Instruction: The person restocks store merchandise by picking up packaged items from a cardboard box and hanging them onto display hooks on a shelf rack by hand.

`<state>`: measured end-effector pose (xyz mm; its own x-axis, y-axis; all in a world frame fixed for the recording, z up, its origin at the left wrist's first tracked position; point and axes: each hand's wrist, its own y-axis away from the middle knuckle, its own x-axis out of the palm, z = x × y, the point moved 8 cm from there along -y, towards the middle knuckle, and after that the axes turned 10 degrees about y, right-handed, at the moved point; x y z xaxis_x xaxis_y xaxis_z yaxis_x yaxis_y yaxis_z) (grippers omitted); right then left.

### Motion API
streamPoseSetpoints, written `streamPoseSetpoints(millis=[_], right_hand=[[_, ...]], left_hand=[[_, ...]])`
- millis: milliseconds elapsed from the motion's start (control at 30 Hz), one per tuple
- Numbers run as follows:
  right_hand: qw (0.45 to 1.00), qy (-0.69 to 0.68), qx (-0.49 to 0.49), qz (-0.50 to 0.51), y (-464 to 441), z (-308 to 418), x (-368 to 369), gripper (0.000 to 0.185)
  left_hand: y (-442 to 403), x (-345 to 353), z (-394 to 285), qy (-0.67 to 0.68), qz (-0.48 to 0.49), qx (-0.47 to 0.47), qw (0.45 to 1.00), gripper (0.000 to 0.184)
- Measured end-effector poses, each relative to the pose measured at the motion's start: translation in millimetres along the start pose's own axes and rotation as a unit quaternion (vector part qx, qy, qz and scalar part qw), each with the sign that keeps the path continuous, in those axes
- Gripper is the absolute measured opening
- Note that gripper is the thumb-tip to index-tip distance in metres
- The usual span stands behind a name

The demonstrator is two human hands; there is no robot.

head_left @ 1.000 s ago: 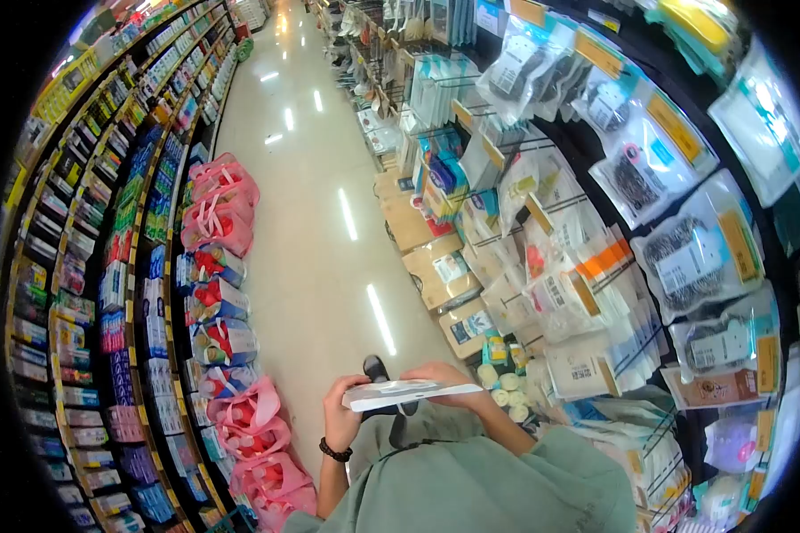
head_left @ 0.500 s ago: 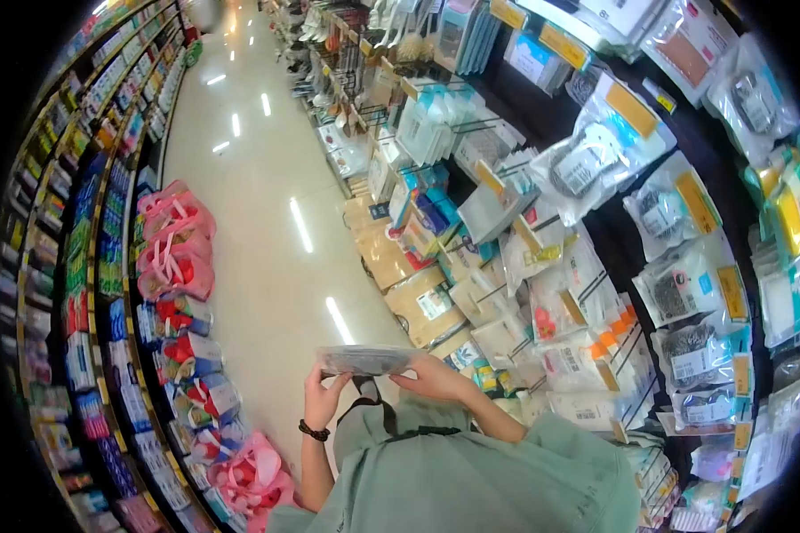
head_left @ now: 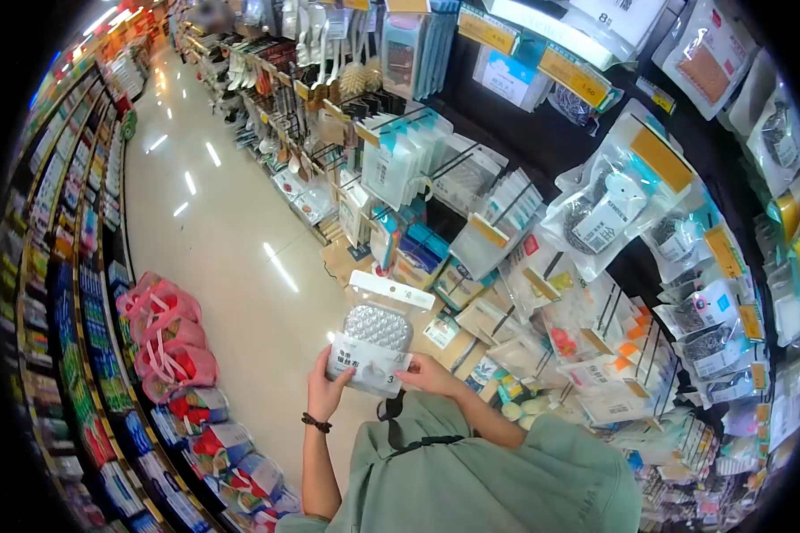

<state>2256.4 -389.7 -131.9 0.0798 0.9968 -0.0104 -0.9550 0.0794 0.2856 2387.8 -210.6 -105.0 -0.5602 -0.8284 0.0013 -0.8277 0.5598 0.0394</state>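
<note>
Upright in front of my body is a clear plastic package of silver quilted scouring pads [head_left: 378, 329], with a white header and a white printed label. My left hand [head_left: 329, 382] grips its lower left edge, thumb on the front. The lower right edge is pinched by my right hand [head_left: 427, 373]. A dark beaded bracelet [head_left: 316, 423] circles my left wrist. To the right of the package, similar bagged goods hang on hooks, among them a bag of steel wool scourers [head_left: 596, 213].
On the right, a dark rack holds hanging packages, yellow price tags [head_left: 578, 75] and brushes [head_left: 354, 78]. Shelves of boxed goods [head_left: 84, 266] line the left side, with pink bags [head_left: 173, 342] at their foot. A shiny tiled floor [head_left: 213, 231] runs between them.
The package has gone from lying nearly edge-on to standing upright with its printed front facing me. Both hands still hold it. My view has turned somewhat to the right.
</note>
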Motion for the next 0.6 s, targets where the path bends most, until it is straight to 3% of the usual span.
streamPoseSetpoints(millis=[200,300,333,400,500,600], right_hand=[[0.996,-0.046,0.065,-0.044,-61,-26,-45,0.033],[0.993,-0.071,0.053,-0.073,-93,-27,-66,0.032],[0.992,-0.072,0.064,-0.083,-100,-24,-74,0.032],[0.985,-0.091,0.086,-0.119,-108,-6,-90,0.031],[0.964,-0.135,0.054,-0.222,-127,-1,-119,0.029],[0.954,-0.088,0.012,-0.287,-132,11,-145,0.028]], left_hand=[[-108,14,23,-0.018,0.097,-0.067,0.993,0.043],[-159,19,38,-0.128,0.154,-0.111,0.973,0.041],[-174,25,34,-0.061,0.138,-0.102,0.983,0.040],[-202,34,37,-0.065,0.151,-0.117,0.979,0.039],[-251,49,52,-0.013,0.177,-0.117,0.977,0.039],[-279,76,34,-0.010,0.197,-0.126,0.972,0.038]])
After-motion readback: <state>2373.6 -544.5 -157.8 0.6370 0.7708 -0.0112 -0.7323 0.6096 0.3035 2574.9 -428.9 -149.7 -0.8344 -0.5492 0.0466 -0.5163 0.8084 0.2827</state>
